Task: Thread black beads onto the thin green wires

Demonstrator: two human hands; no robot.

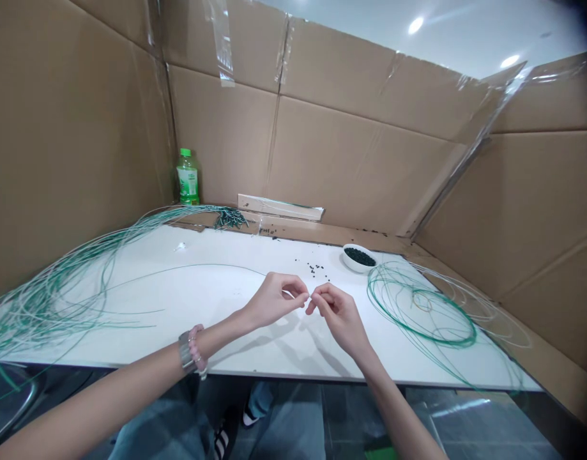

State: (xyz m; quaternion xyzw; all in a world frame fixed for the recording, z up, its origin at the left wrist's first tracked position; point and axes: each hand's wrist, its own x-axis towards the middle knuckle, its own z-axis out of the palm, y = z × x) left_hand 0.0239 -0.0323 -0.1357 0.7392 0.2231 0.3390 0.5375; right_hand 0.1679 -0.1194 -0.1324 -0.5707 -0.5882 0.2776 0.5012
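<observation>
My left hand [278, 298] is closed in a pinch above the white table. A thin green wire [216, 264] runs from the left side to this hand and passes out of sight behind it. Fingertip to fingertip with it, my right hand [338, 313] is also pinched closed; whatever sits between its fingers is too small to make out. Just beyond the hands, small black beads [316, 268] lie scattered on the tabletop. A white bowl [345, 260] full of black beads [360, 257] stands behind my right hand.
Long green and white wires [58, 294] spread over the table's left side, their dark bunched ends [230, 218] at the back. Coiled green wire [465, 342] lies on the right. A green-capped bottle [188, 182] stands in the back left corner. Cardboard walls [370, 153] enclose the table [188, 345].
</observation>
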